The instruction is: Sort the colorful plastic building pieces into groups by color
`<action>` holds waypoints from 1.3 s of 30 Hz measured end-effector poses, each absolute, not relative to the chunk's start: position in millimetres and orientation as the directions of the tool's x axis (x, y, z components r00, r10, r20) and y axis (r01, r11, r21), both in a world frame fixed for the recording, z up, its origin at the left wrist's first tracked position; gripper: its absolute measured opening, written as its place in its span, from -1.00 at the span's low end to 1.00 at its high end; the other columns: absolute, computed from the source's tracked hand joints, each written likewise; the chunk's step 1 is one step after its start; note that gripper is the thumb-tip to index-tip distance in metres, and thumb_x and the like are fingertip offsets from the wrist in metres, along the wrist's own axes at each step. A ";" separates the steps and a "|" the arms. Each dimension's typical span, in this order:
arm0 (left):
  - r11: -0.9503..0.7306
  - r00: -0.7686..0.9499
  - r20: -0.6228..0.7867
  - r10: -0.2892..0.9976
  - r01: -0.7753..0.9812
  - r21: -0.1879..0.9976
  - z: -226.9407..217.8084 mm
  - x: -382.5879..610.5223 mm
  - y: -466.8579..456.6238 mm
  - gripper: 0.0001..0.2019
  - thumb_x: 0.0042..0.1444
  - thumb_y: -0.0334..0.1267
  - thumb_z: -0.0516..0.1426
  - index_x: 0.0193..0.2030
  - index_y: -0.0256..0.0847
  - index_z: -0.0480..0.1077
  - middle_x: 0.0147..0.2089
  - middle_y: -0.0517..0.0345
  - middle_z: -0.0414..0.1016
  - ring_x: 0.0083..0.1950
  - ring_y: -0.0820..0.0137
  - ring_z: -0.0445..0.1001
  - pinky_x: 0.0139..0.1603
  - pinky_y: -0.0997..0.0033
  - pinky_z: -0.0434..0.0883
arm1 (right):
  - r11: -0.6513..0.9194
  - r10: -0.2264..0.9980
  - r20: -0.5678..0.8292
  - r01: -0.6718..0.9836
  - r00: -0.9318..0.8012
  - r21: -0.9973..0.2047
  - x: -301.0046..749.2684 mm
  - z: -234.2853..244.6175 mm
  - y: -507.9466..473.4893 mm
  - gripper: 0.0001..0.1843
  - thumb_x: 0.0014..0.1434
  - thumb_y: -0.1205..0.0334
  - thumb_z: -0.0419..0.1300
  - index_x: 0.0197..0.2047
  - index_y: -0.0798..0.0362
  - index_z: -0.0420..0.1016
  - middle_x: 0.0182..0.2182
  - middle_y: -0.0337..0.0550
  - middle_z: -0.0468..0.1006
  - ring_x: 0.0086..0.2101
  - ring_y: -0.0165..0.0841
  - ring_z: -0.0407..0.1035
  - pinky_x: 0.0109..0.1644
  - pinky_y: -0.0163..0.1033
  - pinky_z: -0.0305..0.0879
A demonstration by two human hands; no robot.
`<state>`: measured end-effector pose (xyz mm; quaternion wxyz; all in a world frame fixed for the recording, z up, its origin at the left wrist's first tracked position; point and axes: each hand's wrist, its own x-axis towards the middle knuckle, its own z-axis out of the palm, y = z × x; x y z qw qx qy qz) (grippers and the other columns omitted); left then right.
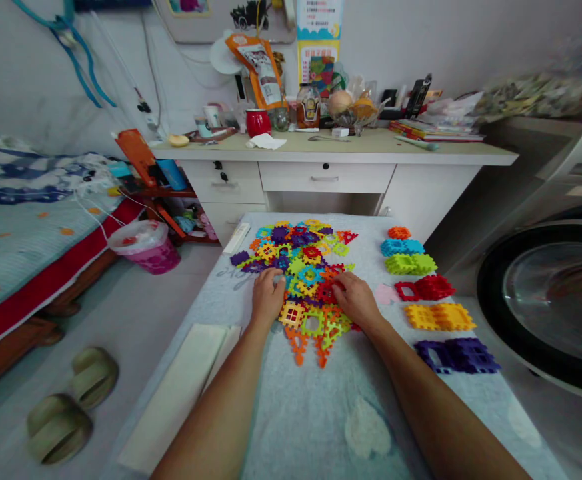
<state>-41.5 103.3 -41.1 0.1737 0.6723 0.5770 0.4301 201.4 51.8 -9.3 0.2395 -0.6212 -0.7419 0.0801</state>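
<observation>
A heap of colourful plastic interlocking building pieces lies on a cloth-covered table. At its left edge is my left hand, fingers slightly bent and a small gap between thumb and forefinger. My right hand touches the heap's right side, fingertips by a red piece. Neither hand visibly grips a piece. To the right, sorted by colour, stand rows of orange, blue, green, red, yellow and purple pieces.
A long white board lies along the table's left side, and a smaller white strip at the far left corner. Behind stands a white desk with jars and a red mug. A washing machine is at right, a bed at left.
</observation>
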 end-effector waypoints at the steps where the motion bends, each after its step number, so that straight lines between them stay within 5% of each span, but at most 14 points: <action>1: -0.278 -0.025 0.379 0.925 0.637 0.720 -41.6 -41.6 102.8 -0.78 0.18 -0.20 0.06 -0.13 -0.14 0.49 0.00 -0.01 0.54 0.11 0.19 0.47 0.25 0.08 0.36 | 0.209 0.959 0.264 0.880 -0.100 -0.426 202.7 -9.2 52.1 -0.71 0.33 0.32 0.03 -0.02 0.09 0.54 -0.07 -0.01 0.59 -0.06 -0.24 0.45 0.09 -0.18 0.31; 7: -0.276 -0.020 0.383 0.924 0.658 0.700 -40.5 -41.3 100.5 -0.77 0.21 -0.18 0.05 -0.10 -0.14 0.49 0.00 -0.02 0.55 0.10 0.17 0.47 0.24 0.07 0.35 | 0.151 0.951 0.310 0.892 -0.014 -0.426 215.8 -9.5 57.6 -0.62 0.23 0.47 -0.01 -0.04 0.11 0.58 -0.05 0.03 0.61 -0.02 -0.21 0.44 0.16 -0.16 0.27; 17: -0.255 -0.016 0.366 0.930 0.689 0.678 -38.5 -36.6 98.7 -0.76 0.21 -0.15 0.05 -0.13 -0.12 0.50 0.03 -0.03 0.54 0.13 0.17 0.47 0.26 0.08 0.34 | 0.143 0.976 0.212 0.903 -0.060 -0.406 217.9 -16.4 57.7 -0.72 0.28 0.33 0.09 -0.01 0.08 0.54 -0.01 0.04 0.57 0.00 -0.19 0.40 0.14 -0.14 0.24; 25: -0.129 -0.176 0.225 0.958 0.435 0.891 -42.5 -38.9 110.0 -0.77 0.16 -0.15 0.07 -0.17 -0.13 0.51 -0.03 0.03 0.59 0.07 0.23 0.51 0.24 0.11 0.39 | 0.167 0.972 0.220 0.900 -0.081 -0.403 218.0 -17.3 58.0 -0.73 0.31 0.30 0.08 0.00 0.09 0.54 0.01 0.06 0.56 0.00 -0.19 0.40 0.14 -0.12 0.24; 30: -0.109 -0.195 0.196 0.961 0.380 0.918 -36.4 -48.9 117.2 -0.75 0.17 -0.19 0.05 -0.13 -0.16 0.50 -0.08 0.06 0.60 0.01 0.27 0.54 0.14 0.18 0.46 | 0.171 0.970 0.228 0.907 -0.086 -0.386 217.5 -18.8 58.0 -0.72 0.32 0.29 0.07 -0.01 0.09 0.54 -0.01 0.06 0.56 0.00 -0.20 0.39 0.13 -0.13 0.24; 35: -0.146 -0.234 0.285 0.930 0.474 0.868 -13.4 -73.5 141.2 -0.80 0.08 -0.31 0.10 -0.17 -0.16 0.51 0.05 -0.02 0.51 0.23 0.17 0.40 0.38 0.04 0.25 | 0.166 0.970 0.231 0.907 -0.079 -0.386 217.3 -20.9 57.5 -0.72 0.32 0.29 0.07 0.00 0.08 0.54 0.01 0.06 0.55 0.01 -0.18 0.39 0.13 -0.13 0.24; 39: -0.042 -0.247 0.351 0.903 0.763 0.645 -1.9 -83.8 162.1 -0.70 0.09 -0.28 0.15 -0.01 -0.13 0.49 0.28 -0.16 0.34 0.39 -0.01 0.22 0.41 -0.16 0.16 | 0.164 0.969 0.235 0.907 -0.075 -0.388 218.0 -22.0 57.4 -0.71 0.33 0.29 0.06 0.02 0.08 0.53 0.02 0.05 0.54 0.02 -0.19 0.38 0.13 -0.13 0.23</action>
